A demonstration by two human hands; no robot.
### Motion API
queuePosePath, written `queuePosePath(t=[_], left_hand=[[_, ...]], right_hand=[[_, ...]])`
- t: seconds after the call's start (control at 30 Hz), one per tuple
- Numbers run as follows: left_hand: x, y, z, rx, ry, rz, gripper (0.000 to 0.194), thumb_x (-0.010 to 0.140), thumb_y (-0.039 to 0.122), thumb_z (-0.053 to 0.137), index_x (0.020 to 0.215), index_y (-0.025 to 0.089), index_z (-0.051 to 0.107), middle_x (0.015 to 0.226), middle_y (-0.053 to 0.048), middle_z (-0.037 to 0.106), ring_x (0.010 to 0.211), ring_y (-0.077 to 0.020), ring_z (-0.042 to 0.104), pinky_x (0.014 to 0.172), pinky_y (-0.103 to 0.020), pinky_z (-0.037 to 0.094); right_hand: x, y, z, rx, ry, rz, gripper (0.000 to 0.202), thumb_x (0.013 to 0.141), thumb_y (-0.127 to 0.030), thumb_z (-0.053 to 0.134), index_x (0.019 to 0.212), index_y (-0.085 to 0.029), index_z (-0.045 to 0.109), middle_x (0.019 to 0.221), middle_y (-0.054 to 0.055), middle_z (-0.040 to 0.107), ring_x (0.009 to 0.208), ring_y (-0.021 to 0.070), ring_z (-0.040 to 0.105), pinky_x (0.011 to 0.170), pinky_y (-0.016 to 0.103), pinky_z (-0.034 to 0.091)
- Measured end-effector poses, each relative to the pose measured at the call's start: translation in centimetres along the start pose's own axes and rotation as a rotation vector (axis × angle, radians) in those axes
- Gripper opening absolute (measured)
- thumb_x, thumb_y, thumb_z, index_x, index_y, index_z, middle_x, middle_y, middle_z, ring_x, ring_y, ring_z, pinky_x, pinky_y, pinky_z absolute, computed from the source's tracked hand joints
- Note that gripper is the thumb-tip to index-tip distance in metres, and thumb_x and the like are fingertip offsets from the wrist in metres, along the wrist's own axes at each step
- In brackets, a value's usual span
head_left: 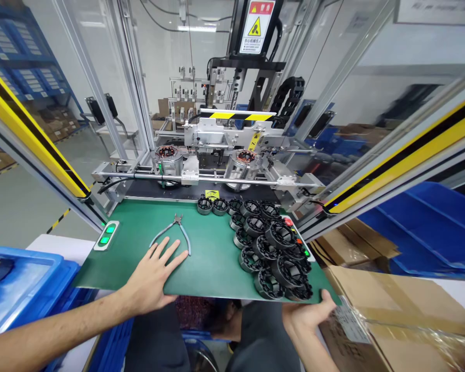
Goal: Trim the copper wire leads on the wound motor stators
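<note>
My left hand (157, 274) lies flat on the green work surface (213, 268), fingers spread. Just beyond its fingertips lie diagonal cutters (177, 221) with pale blue handles, their handles splayed apart toward me. My right hand (308, 318) is at the front right edge of the work surface, thumb over the top; its other fingers are hidden beneath. Close to it, several black ring-shaped motor stator cores (269, 284) are stacked in rows on the right side. A few more single rings (204, 205) stand along the back edge.
Behind the surface is a machine with two metal fixtures (243, 168), each carrying a copper-wound part. Yellow-black posts (42, 139) flank it. Button panels (106, 235) sit at both sides. Blue bins (23, 289) stand left, cardboard boxes (411, 305) right.
</note>
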State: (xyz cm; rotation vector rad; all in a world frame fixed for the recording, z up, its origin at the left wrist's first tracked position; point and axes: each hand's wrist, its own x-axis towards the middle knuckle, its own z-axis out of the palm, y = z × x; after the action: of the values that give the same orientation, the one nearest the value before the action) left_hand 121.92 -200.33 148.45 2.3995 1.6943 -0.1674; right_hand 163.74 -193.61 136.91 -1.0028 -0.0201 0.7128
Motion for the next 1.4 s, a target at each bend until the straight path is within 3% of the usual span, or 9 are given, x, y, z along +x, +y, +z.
queuePosePath(t=[0.2,0.7,1.4], left_hand=[[0.1,-0.1,0.1,0.004,0.019,0.01,0.111,0.086,0.051,0.086,0.184,0.035,0.036,0.196,-0.011,0.021,0.18,-0.0496,0.018,0.144,-0.074,0.023],[0.0,0.0,0.0,-0.006,0.001,0.002,0.11,0.087,0.052,0.084,0.184,0.035,0.035,0.196,-0.011,0.02,0.181,-0.0487,0.017,0.145,-0.072,0.022],[0.0,0.1,-0.1,0.005,-0.015,-0.003,0.111,0.088,0.052,0.085,0.185,0.036,0.034,0.196,-0.01,0.018,0.181,-0.0489,0.016,0.145,-0.072,0.021]], right_hand=[[0.1,-0.1,0.2,0.001,0.008,-0.004,0.056,0.058,-0.061,0.076,0.099,-0.023,0.078,0.122,0.003,0.085,0.12,0.0337,0.077,0.099,0.053,0.07],[-0.3,-0.3,0.4,-0.002,-0.009,-0.009,0.052,0.065,-0.059,0.072,0.102,-0.023,0.077,0.125,0.002,0.084,0.116,0.0317,0.079,0.1,0.052,0.069],[-0.9,-0.6,0.8,-0.001,-0.011,-0.028,0.051,0.062,-0.059,0.074,0.098,-0.023,0.075,0.122,0.004,0.084,0.122,0.0341,0.077,0.098,0.054,0.07]])
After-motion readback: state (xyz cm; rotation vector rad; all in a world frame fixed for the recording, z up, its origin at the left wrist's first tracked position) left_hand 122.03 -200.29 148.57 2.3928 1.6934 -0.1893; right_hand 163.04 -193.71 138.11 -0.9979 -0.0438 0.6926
